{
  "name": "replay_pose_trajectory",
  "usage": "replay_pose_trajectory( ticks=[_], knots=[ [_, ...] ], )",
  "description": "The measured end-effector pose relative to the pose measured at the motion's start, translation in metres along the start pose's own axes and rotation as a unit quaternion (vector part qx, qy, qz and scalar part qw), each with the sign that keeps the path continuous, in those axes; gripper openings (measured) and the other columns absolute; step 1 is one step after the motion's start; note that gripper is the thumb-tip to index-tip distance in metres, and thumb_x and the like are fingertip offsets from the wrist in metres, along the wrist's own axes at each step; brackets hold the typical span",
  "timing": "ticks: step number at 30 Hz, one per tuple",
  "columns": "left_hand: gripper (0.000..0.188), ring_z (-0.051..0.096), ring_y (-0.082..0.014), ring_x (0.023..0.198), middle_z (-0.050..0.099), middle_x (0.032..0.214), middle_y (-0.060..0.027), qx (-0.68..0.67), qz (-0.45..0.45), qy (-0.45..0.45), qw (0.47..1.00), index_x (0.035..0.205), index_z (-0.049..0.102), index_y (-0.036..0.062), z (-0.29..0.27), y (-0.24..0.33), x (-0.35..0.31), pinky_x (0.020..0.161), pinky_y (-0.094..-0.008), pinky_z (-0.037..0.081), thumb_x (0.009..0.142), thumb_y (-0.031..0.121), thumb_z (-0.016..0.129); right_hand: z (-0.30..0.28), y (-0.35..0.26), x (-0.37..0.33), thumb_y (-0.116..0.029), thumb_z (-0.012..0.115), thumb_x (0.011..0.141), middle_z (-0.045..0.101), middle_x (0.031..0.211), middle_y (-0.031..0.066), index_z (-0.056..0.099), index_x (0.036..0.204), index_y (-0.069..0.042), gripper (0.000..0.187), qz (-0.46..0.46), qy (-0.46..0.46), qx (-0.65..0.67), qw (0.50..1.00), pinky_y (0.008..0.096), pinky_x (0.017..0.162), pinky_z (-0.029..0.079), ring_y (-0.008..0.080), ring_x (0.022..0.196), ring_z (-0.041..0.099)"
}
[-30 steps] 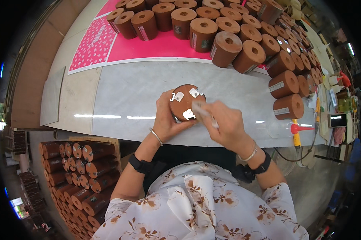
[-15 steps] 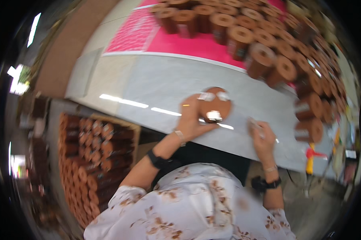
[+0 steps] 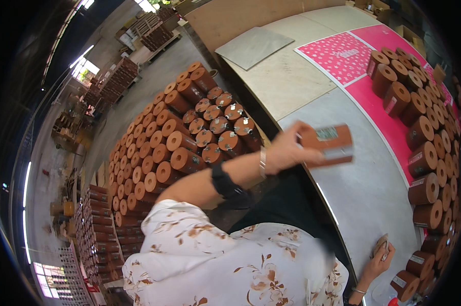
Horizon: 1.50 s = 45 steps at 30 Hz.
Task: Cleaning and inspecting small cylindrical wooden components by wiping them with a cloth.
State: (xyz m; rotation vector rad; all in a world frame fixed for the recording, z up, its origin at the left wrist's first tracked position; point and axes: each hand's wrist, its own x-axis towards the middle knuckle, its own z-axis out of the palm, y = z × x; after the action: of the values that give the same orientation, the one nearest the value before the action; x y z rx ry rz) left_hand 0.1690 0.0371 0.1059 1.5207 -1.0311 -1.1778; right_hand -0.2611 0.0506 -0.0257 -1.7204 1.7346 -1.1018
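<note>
My left hand [image 3: 287,151] grips a brown cylinder [image 3: 340,136] by its left end, above the inner edge of the table. The cylinder lies on its side in the air, with a green and silver label along it. Lower right, my right hand [image 3: 377,262] is over the grey tabletop [image 3: 360,204], its fingers closed around a small tan object [image 3: 381,246] whose kind I cannot make out. Left of the table a large group of brown cylinders [image 3: 159,153] stands packed together. Several there bear pale, shiny patches on their tops [image 3: 217,125].
Along the table's right side, rows of brown cylinders with hollow centres [image 3: 427,158] stand partly on a pink printed sheet [image 3: 360,94]. A loose grey panel [image 3: 256,47] lies at the far end, beside a brown board [image 3: 271,15]. Loaded pallets [image 3: 113,81] stand farther off.
My view has swung left. My left arm has stretched out toward the packed cylinders, and the held cylinder now shows its side instead of its patched end. The right hand still grips the small object.
</note>
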Motion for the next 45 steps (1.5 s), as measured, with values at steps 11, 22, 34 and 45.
replay_pose_trajectory(
  ticks=[11, 22, 34, 45],
  knots=[
    [0.088, 0.055, -0.0342, 0.107, 0.052, 0.117, -0.021, 0.57, -0.08, 0.324, 0.751, 0.126, 0.045, -0.0017, -0.313, -0.001, -0.016, 0.096, -0.0401, 0.046, 0.058, 0.041, 0.081, -0.005, 0.013, 0.002, -0.016, 0.048, 0.099, 0.06, 0.099, 0.0077, 0.056, 0.11, 0.002, 0.022, 0.031, 0.0, -0.047, 0.998, 0.027, 0.084, 0.045, 0.0151, 0.09, 0.055],
    [0.083, 0.049, -0.0366, 0.122, 0.037, 0.139, -0.0202, 0.609, -0.27, 0.304, 0.681, 0.133, 0.049, 0.006, -0.391, -0.06, -0.005, 0.103, -0.042, 0.044, 0.063, 0.036, 0.083, -0.013, 0.045, -0.002, -0.018, 0.046, 0.101, 0.061, 0.106, 0.0126, 0.055, 0.115, 0.002, 0.026, 0.048, 0.009, -0.063, 0.997, 0.0297, 0.086, 0.045, 0.0203, 0.094, 0.057],
    [0.085, 0.048, -0.0387, 0.121, 0.034, 0.139, -0.022, 0.638, -0.299, 0.282, 0.651, 0.132, 0.052, 0.0087, -0.416, -0.093, 0.002, 0.101, -0.0407, 0.045, 0.061, 0.04, 0.085, -0.022, 0.038, 0.005, -0.017, 0.046, 0.101, 0.061, 0.106, 0.0123, 0.054, 0.117, 0.004, 0.028, 0.001, -0.027, -0.173, 0.984, 0.0288, 0.087, 0.045, 0.0191, 0.095, 0.057],
    [0.085, 0.049, -0.0364, 0.122, 0.037, 0.137, -0.0225, 0.626, -0.314, 0.289, 0.653, 0.132, 0.051, 0.0056, -0.423, -0.095, -0.005, 0.1, -0.0394, 0.045, 0.063, 0.044, 0.083, -0.024, 0.046, 0.002, -0.018, 0.045, 0.101, 0.06, 0.105, 0.0112, 0.054, 0.118, 0.004, 0.029, 0.028, -0.035, -0.161, 0.986, 0.0287, 0.087, 0.044, 0.0189, 0.094, 0.056]
  ],
)
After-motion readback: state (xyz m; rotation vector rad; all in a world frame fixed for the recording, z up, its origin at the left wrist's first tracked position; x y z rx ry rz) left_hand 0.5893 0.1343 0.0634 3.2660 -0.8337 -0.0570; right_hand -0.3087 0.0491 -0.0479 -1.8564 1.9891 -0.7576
